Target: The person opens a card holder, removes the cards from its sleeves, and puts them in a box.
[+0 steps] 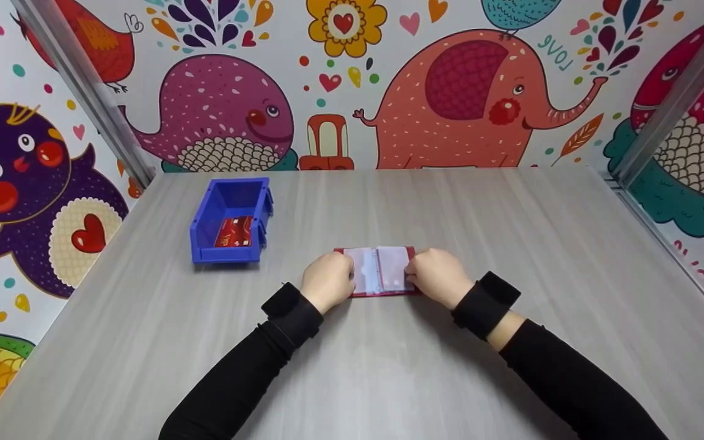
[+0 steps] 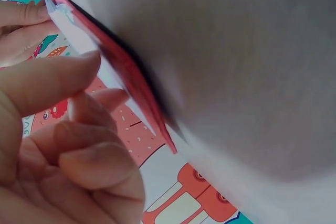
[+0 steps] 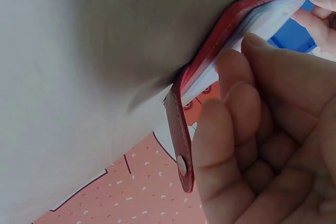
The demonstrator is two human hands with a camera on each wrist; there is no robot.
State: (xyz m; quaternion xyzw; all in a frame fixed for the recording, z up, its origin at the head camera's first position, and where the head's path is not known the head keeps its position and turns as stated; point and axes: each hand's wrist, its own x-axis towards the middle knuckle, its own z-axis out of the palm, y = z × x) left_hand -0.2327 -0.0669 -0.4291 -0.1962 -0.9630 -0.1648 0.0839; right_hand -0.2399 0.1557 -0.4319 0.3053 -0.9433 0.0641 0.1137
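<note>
A red card holder (image 1: 377,294) lies open on the table, showing clear plastic sleeves (image 1: 364,269). At its left side my left hand (image 1: 329,278) pinches the edge between thumb and curled fingers; in the left wrist view the thumb (image 2: 79,74) lies against the sleeves. My right hand (image 1: 440,276) grips the opposite side, thumb and forefinger at the sleeves' edge in the right wrist view. A strap (image 3: 179,129) with a metal snap sticks out from the holder's right side, beside the right fingers. How firmly the fingertips pinch is partly hidden.
A blue plastic bin (image 1: 227,253) stands on the table at the back left, with red cards (image 1: 234,232) inside. Behind the grey wood-look table (image 1: 352,366) rises a wall with cartoon animals. Metal posts (image 1: 83,91) stand at the back corners.
</note>
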